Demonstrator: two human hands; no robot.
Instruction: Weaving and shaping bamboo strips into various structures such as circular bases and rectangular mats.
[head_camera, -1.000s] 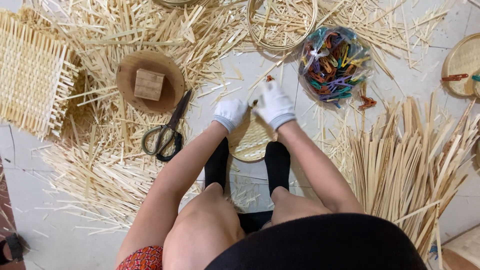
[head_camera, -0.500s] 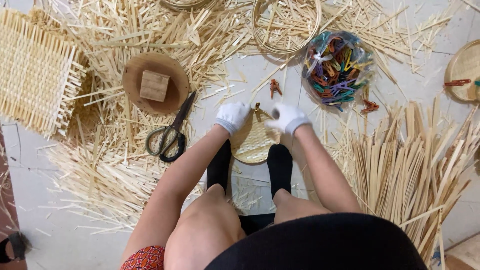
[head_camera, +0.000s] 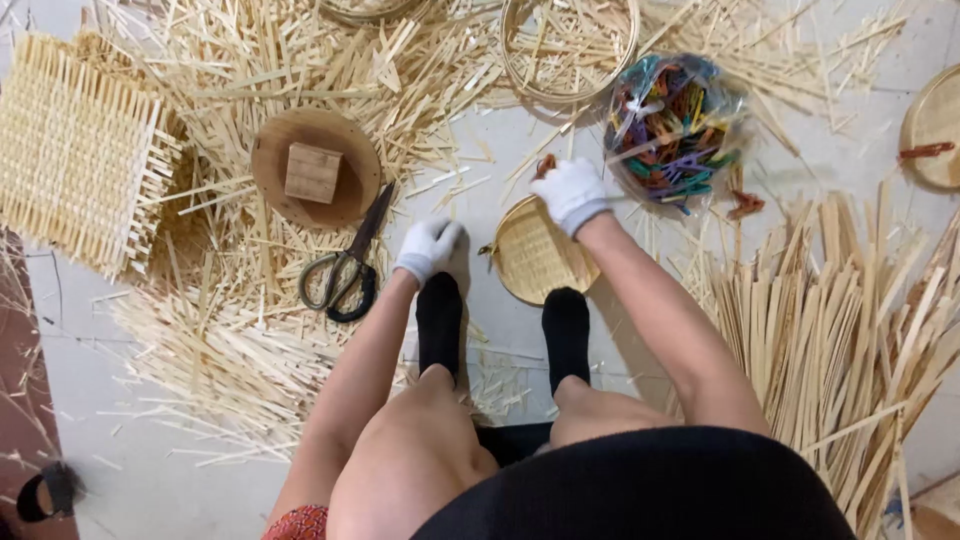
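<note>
Since half a second ago, hands parted: left hand (head_camera: 428, 248) drawn off the small round woven tray (head_camera: 540, 255) toward the scissors side, right hand (head_camera: 570, 193) lifted to the tray's far rim. Both in white gloves. Left fingers curled loosely, nothing seen in them, gloved knuckles just above the toe of the left black sock (head_camera: 440, 322); whether clenched on anything small, cannot tell. Right fingers bunched downward at the far edge of the tray, touching or nearly touching the rim; grip on a strip or clip not discernible. Tray flat on the pale floor (head_camera: 150, 470), just beyond the right black sock (head_camera: 566, 330), between the two hands. Black-handled scissors (head_camera: 345, 268) lying closed, just left of the left fingers. Beyond those, a round brown wooden disc (head_camera: 350, 190) bearing a small wooden block (head_camera: 312, 172). Clear bag of coloured clips (head_camera: 672, 122) just right of the right fingers. Bamboo hoop (head_camera: 520, 82) farther out, beyond the right fingers. Square woven mat (head_camera: 75, 150) well left. Bundle of long bamboo strips (head_camera: 850, 330) well right of the right forearm.
</note>
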